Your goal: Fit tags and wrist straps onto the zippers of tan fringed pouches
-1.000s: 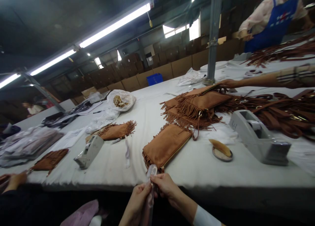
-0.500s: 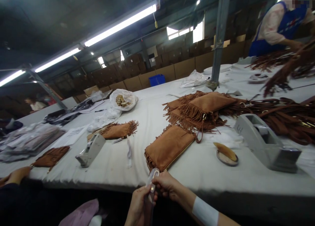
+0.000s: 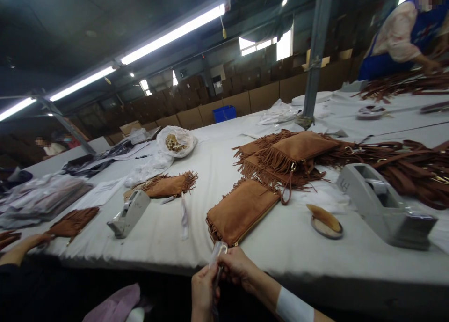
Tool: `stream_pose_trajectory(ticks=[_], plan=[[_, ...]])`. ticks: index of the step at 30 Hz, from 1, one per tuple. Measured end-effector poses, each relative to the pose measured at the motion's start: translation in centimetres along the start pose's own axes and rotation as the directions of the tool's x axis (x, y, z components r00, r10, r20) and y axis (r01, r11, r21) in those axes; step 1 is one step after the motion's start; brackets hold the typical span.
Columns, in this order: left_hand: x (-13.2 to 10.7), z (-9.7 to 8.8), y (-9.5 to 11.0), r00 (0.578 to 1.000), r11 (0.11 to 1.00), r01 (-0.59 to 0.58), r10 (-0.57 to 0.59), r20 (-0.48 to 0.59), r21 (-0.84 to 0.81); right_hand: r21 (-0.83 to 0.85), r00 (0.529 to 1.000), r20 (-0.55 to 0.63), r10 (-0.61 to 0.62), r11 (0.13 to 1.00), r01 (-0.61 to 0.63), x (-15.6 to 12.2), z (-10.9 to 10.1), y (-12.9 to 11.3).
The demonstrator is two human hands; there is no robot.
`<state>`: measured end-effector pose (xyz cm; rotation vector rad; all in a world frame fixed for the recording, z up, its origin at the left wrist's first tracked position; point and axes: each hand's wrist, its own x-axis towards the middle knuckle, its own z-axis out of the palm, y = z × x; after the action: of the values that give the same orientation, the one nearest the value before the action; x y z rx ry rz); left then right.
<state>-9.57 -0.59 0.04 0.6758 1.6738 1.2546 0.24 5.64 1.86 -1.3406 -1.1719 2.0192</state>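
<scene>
At the table's front edge my left hand (image 3: 203,287) is closed around a narrow clear plastic sleeve (image 3: 219,250). My right hand (image 3: 237,267) pinches the same sleeve from the right side, close to its upper end. A dark strip shows between the hands, and a pale loop shows through the plastic; the lower part is hidden by my fingers. Just beyond them lies a brown fringed pouch (image 3: 242,209), flat on the white cloth, its zip facing right. More fringed pouches (image 3: 301,149) are piled behind it, one with a wrist strap hanging down.
A grey tape dispenser (image 3: 386,209) and an oval tan piece on a roll (image 3: 325,220) stand to the right, with brown straps (image 3: 396,160) behind. On the left are another dispenser (image 3: 129,214), more pouches and a neighbour's hand (image 3: 33,241). A metal post (image 3: 315,60) rises from the table.
My left hand has shifted slightly up and right along the sleeve, nearer my right hand. At the far right, the co-worker's bundle of brown straps has come down onto the table.
</scene>
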Motion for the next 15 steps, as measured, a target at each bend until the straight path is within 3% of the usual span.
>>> stream_pose_trajectory(ticks=[4,8,11,15], plan=[[-0.3,0.2,-0.3,0.990,0.984,-0.119,0.128,-0.060,0.136,-0.016,0.998,-0.059,-0.008,1.000,0.007,0.4,0.4,0.3],[-1.2,-0.1,-0.3,0.932,0.863,-0.293,0.354,-0.077,0.413,-0.032,0.995,-0.097,-0.035,0.999,0.033,0.4,0.5,0.6],[-1.5,-0.5,-0.3,0.936,0.836,-0.277,0.346,-0.062,0.474,-0.045,0.993,-0.106,-0.061,0.997,0.057,0.2,0.6,0.7],[-1.2,-0.6,-0.7,0.952,0.910,-0.235,0.286,-0.108,0.341,-0.074,0.993,-0.095,-0.070,0.995,0.063,0.1,0.5,0.7]])
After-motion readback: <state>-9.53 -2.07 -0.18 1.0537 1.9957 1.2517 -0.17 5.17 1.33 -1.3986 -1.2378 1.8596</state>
